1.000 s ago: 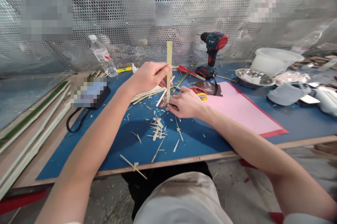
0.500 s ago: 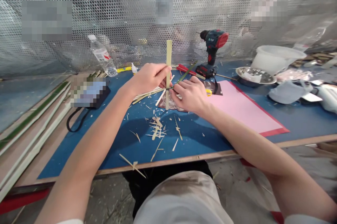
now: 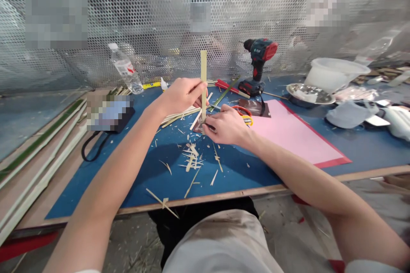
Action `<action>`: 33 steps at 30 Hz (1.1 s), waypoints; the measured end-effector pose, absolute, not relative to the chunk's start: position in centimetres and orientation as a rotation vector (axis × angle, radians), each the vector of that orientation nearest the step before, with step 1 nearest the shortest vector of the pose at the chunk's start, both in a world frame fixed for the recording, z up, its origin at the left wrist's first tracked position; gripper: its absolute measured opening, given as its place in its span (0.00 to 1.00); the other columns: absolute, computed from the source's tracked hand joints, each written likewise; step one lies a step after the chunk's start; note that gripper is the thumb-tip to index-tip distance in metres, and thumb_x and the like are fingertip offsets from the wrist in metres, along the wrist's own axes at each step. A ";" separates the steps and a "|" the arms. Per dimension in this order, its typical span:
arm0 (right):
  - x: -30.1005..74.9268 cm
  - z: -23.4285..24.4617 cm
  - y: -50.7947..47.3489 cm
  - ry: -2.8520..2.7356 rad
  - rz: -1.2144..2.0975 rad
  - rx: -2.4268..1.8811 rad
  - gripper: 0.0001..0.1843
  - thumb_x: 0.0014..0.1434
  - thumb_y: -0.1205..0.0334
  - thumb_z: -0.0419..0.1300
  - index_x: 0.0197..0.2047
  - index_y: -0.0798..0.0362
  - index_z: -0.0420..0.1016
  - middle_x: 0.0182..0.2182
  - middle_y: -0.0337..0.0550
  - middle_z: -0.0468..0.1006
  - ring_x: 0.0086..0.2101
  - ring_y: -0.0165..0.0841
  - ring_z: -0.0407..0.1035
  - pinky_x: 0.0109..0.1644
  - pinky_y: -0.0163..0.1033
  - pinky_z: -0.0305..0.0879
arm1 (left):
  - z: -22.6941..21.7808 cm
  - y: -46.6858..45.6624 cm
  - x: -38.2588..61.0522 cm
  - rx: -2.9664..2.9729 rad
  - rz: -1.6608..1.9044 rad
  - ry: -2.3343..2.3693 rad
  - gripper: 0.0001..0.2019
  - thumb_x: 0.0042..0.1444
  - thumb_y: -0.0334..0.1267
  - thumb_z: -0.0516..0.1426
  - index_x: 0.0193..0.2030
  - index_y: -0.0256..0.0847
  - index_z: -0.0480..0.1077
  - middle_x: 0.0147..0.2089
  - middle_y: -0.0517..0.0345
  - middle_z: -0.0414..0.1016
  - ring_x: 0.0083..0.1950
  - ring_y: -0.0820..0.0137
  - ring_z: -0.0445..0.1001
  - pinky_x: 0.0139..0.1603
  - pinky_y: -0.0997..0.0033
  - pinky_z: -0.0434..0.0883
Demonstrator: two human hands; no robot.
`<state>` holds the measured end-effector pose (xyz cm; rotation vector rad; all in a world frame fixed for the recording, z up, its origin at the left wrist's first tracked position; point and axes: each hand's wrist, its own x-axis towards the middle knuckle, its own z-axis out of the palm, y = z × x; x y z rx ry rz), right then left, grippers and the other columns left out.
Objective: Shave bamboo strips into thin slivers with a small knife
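A pale bamboo strip (image 3: 203, 66) stands upright above the worktable. My left hand (image 3: 183, 95) is closed around its middle, with thumb and fingers pinching it. My right hand (image 3: 226, 125) is at the strip's lower end, fingers curled in a closed grip. Something small and dark shows between these fingers and the strip; most of it is hidden. Just behind the right hand lie red-handled scissors or pliers (image 3: 242, 110) and a yellow tool handle (image 3: 247, 120). Pale shavings (image 3: 191, 157) are scattered on the blue mat below.
A cordless drill (image 3: 260, 61) stands behind the hands. At right are a pink sheet (image 3: 288, 132), a metal bowl (image 3: 309, 100) and a white tub (image 3: 339, 70). Leftward are a water bottle (image 3: 124, 68), a strapped device (image 3: 110, 113) and long bamboo strips (image 3: 48, 170). A perforated metal screen (image 3: 144, 8) rises behind.
My right hand has slid down along the strip to its lower end, uncovering the red handles behind it. My left hand keeps its hold; the strip has shifted slightly left.
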<state>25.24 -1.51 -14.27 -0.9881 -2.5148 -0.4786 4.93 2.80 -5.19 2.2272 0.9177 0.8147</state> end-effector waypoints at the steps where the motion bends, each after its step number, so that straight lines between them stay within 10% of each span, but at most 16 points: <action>1: 25.3 -14.1 -1.5 -2.487 -0.462 -0.985 0.20 0.73 0.54 0.49 0.35 0.50 0.79 0.30 0.39 0.83 0.27 0.32 0.67 0.45 0.46 0.50 | -5.2 2.8 4.9 2.242 0.812 0.915 0.18 0.72 0.50 0.50 0.41 0.39 0.72 0.38 0.51 0.86 0.37 0.66 0.86 0.38 0.69 0.82; 33: 26.4 -13.6 -1.0 -2.282 -0.805 -0.992 0.21 0.76 0.54 0.48 0.37 0.53 0.77 0.30 0.43 0.80 0.33 0.35 0.67 0.43 0.46 0.46 | -5.7 3.3 4.3 2.328 0.430 0.942 0.15 0.70 0.46 0.54 0.42 0.39 0.76 0.42 0.52 0.86 0.41 0.65 0.86 0.40 0.70 0.81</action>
